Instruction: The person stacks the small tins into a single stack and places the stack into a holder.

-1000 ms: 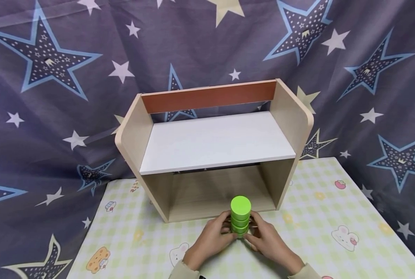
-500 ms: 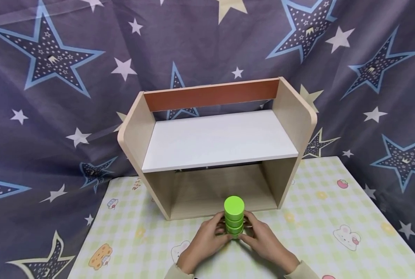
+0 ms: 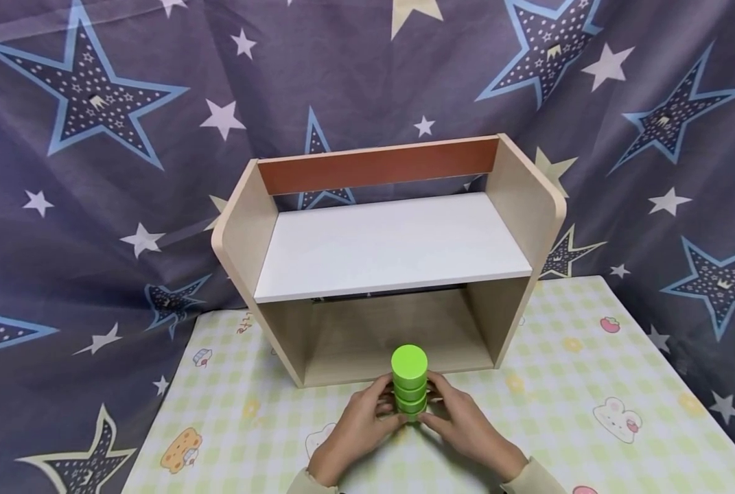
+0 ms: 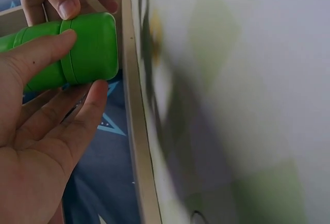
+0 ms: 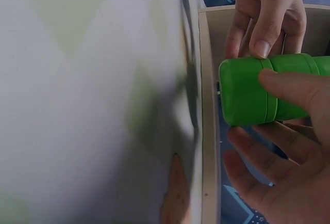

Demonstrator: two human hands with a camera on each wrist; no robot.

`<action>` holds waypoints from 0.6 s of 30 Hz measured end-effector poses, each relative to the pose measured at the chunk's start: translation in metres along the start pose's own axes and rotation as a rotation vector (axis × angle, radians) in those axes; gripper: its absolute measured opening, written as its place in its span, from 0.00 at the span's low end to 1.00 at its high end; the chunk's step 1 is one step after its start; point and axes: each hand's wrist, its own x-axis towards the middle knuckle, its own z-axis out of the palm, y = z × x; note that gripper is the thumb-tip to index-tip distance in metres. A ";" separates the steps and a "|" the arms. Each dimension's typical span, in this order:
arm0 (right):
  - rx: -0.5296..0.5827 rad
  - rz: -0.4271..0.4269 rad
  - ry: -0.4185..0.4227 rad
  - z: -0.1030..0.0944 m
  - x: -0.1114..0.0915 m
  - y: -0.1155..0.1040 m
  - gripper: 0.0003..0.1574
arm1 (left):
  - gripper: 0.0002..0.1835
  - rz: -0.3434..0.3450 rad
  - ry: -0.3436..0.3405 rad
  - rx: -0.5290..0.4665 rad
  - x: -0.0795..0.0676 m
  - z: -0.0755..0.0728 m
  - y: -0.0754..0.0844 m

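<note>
A bright green ridged cylinder with a flat round top stands upright between my two hands, in front of the shelf unit. My left hand grips it from the left, thumb toward me and fingers on the far side. From the right, my right hand holds it in the same way. In the left wrist view, the thumb lies across a groove of the green cylinder. The right wrist view has its rounded lower end held a little above the tablecloth.
Behind the hands is a wooden two-level shelf unit with a white upper board and a brown back rail. A checked tablecloth with cartoon prints covers the table. A starry curtain hangs behind.
Both hands have carried the green cylinder a little to the left, keeping the same grip. The head view has shifted slightly.
</note>
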 end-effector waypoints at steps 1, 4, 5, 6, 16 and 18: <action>0.000 -0.005 0.005 -0.001 0.000 -0.001 0.45 | 0.35 0.001 0.001 -0.005 0.000 -0.001 0.001; -0.015 -0.029 0.023 -0.003 0.002 -0.004 0.46 | 0.35 0.013 0.006 -0.016 0.001 -0.003 0.005; -0.019 -0.036 0.026 -0.003 0.002 -0.005 0.46 | 0.35 0.018 0.007 -0.018 0.001 -0.004 0.006; -0.024 -0.044 0.028 -0.004 0.003 -0.006 0.46 | 0.35 0.023 0.007 -0.015 0.001 -0.005 0.007; -0.065 -0.088 0.040 -0.011 0.007 -0.013 0.45 | 0.35 0.052 -0.003 0.000 0.003 -0.012 0.014; -0.069 -0.086 0.038 -0.012 0.007 -0.015 0.45 | 0.34 0.058 -0.006 0.002 0.003 -0.013 0.016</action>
